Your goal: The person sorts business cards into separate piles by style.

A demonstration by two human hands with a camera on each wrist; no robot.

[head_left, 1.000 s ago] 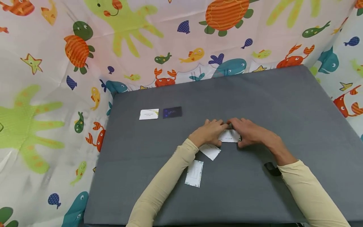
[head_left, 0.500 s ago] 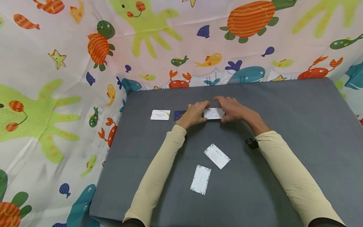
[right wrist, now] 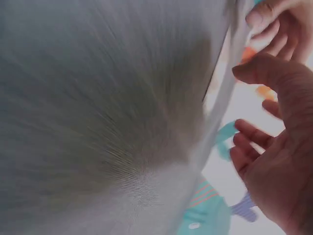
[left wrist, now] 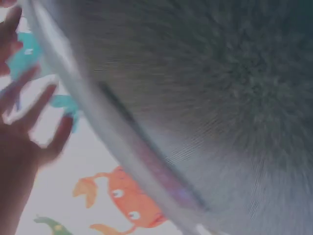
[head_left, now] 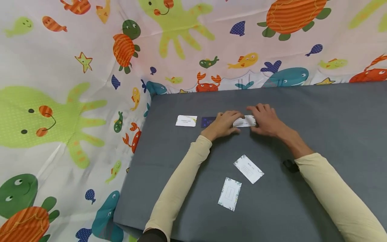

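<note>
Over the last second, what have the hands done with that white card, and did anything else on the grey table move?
Both hands, left hand and right hand, carried the white card away from the person, from near the two loose cards up into the far row, right of the dark card. Both hands remain on it. The far white card, the dark card and the two near cards stayed where they were.

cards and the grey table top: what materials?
The white card held by both hands: likely thin matte card stock; it lies flat with crisp edges and no glare. The dark card looks the same, printed navy. The table top looks like grey woven cloth or felt; the wrist views show fine fibre texture.
</note>
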